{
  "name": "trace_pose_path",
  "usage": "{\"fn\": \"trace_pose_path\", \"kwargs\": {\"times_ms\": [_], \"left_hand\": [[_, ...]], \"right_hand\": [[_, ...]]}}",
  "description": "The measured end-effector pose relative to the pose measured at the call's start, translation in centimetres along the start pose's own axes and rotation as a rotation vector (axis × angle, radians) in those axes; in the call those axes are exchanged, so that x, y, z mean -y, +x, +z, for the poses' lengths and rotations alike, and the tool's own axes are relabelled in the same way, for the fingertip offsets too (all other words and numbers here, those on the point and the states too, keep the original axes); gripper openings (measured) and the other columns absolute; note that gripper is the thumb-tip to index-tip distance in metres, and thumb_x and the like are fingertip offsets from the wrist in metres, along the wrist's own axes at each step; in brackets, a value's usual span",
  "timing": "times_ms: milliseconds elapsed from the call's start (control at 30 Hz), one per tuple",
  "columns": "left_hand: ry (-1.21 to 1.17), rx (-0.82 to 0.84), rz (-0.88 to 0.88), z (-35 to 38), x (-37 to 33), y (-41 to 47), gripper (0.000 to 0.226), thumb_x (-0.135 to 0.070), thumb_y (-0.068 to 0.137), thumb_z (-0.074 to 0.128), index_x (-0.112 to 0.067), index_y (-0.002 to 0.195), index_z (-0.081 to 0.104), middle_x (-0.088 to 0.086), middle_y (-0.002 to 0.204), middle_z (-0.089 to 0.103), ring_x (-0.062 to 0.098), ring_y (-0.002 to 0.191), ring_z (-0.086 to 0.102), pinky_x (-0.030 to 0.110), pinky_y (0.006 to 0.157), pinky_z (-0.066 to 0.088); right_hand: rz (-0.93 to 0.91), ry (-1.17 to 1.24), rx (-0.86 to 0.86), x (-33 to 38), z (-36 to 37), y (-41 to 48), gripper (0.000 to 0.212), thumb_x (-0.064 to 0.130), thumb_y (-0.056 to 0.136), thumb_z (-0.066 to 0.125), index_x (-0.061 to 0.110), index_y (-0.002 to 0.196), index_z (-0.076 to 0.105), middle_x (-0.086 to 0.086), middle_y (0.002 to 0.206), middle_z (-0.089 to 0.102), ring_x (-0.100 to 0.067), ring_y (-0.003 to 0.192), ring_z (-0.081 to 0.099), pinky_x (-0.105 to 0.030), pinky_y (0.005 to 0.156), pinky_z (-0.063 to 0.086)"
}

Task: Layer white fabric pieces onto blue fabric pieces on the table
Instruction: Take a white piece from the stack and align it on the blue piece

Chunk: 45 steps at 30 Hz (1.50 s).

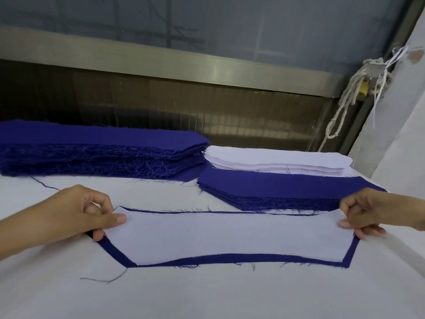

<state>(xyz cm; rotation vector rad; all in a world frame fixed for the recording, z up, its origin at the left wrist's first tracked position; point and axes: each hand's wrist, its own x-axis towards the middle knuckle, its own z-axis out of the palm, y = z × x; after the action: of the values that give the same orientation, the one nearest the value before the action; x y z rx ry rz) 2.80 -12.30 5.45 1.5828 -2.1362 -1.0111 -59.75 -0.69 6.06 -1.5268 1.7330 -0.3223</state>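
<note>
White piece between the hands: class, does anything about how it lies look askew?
Yes. The white piece sits off-centre on the blue piece: a broad blue margin shows along the near edge, only a sliver along the far edge.

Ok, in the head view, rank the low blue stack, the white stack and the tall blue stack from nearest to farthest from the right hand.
1. Low blue stack, right side, just behind the right hand.
2. White stack, right side, behind the low blue stack.
3. Tall blue stack, back left, far across.
</note>
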Motion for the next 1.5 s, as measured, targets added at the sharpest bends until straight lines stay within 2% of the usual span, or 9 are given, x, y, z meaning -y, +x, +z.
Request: {"fn": "trace_pose_path", "kwargs": {"times_ms": [133, 333, 533, 667, 833, 967, 1100, 1367, 1500], "left_hand": [[0.001, -0.001, 0.016, 0.0, 0.1, -0.1, 0.074, -0.095, 0.043, 0.064, -0.03, 0.077, 0.069, 0.002, 0.064, 0.074, 0.008, 0.046, 0.045, 0.031, 0.069, 0.05], [-0.005, -0.012, 0.021, -0.1, 0.0, -0.2, 0.073, -0.094, 0.043, 0.064, -0.031, 0.08, 0.07, 0.002, 0.063, 0.073, 0.01, 0.048, 0.045, 0.031, 0.068, 0.05], [-0.003, -0.016, 0.005, -0.1, 0.0, -0.2, 0.05, -0.078, 0.058, 0.067, -0.032, 0.079, 0.073, 0.001, 0.063, 0.073, 0.01, 0.046, 0.044, 0.022, 0.058, 0.046], [-0.002, -0.018, -0.01, -0.1, -0.1, -0.2, 0.047, -0.074, 0.059, 0.068, -0.031, 0.077, 0.076, 0.003, 0.061, 0.072, 0.01, 0.043, 0.046, 0.015, 0.048, 0.044], [0.036, -0.05, -0.023, -0.1, -0.1, -0.2, 0.05, -0.076, 0.057, 0.068, -0.029, 0.07, 0.073, 0.005, 0.055, 0.069, 0.01, 0.04, 0.049, 0.016, 0.049, 0.047], [0.115, -0.069, -0.023, 0.0, 0.0, -0.2, 0.053, -0.08, 0.057, 0.064, -0.028, 0.065, 0.069, 0.004, 0.052, 0.068, 0.01, 0.039, 0.052, 0.024, 0.057, 0.053], [0.179, -0.088, -0.034, -0.2, -0.1, -0.5, 0.057, -0.085, 0.056, 0.06, -0.029, 0.064, 0.065, 0.002, 0.052, 0.068, 0.01, 0.038, 0.054, 0.019, 0.053, 0.052], [0.223, -0.097, -0.054, -1.0, 0.1, -0.6, 0.083, -0.105, 0.029, 0.051, -0.029, 0.061, 0.063, 0.003, 0.05, 0.067, 0.015, 0.038, 0.056, 0.024, 0.055, 0.054], [0.25, -0.11, -0.048, -1.3, 0.4, -0.5, 0.084, -0.105, 0.03, 0.051, -0.028, 0.062, 0.063, 0.002, 0.05, 0.067, 0.018, 0.039, 0.058, 0.027, 0.057, 0.057]], "right_hand": [[0.008, -0.027, 0.003, -0.8, -0.3, 0.4, 0.036, 0.04, 0.083, 0.083, 0.018, 0.073, 0.056, -0.028, 0.075, 0.07, -0.019, 0.047, 0.054, -0.023, 0.045, 0.042], [0.016, -0.052, -0.003, -1.8, -0.6, 0.9, 0.035, 0.04, 0.082, 0.084, 0.018, 0.074, 0.057, -0.026, 0.074, 0.071, -0.02, 0.05, 0.056, -0.023, 0.045, 0.043], [0.039, -0.034, 0.006, -2.2, -0.9, 1.3, 0.036, 0.047, 0.088, 0.075, 0.015, 0.079, 0.061, -0.025, 0.078, 0.071, -0.022, 0.053, 0.059, -0.023, 0.045, 0.044], [0.043, -0.026, 0.001, -2.5, -1.0, 1.5, 0.037, 0.047, 0.089, 0.074, 0.014, 0.08, 0.06, -0.026, 0.076, 0.07, -0.022, 0.052, 0.059, -0.022, 0.045, 0.044], [0.048, -0.032, -0.014, -2.4, -0.8, 1.5, 0.035, 0.045, 0.086, 0.078, 0.015, 0.08, 0.061, -0.025, 0.074, 0.07, -0.021, 0.05, 0.058, -0.022, 0.045, 0.043], [0.053, -0.038, -0.024, -1.9, -0.6, 1.2, 0.036, 0.044, 0.083, 0.081, 0.015, 0.08, 0.061, -0.025, 0.072, 0.069, -0.021, 0.049, 0.057, -0.023, 0.044, 0.043], [0.059, -0.049, -0.017, -1.2, -0.3, 0.8, 0.037, 0.045, 0.082, 0.082, 0.014, 0.082, 0.062, -0.025, 0.072, 0.069, -0.019, 0.049, 0.056, -0.023, 0.044, 0.044], [0.066, -0.05, -0.019, -0.3, 0.0, 0.0, 0.037, 0.047, 0.08, 0.083, 0.016, 0.084, 0.064, -0.025, 0.07, 0.068, -0.019, 0.047, 0.054, -0.022, 0.043, 0.042], [0.073, -0.049, -0.024, -0.1, 0.0, -0.3, 0.037, 0.048, 0.08, 0.082, 0.016, 0.085, 0.065, -0.024, 0.069, 0.068, -0.019, 0.046, 0.054, -0.022, 0.042, 0.041]]}}
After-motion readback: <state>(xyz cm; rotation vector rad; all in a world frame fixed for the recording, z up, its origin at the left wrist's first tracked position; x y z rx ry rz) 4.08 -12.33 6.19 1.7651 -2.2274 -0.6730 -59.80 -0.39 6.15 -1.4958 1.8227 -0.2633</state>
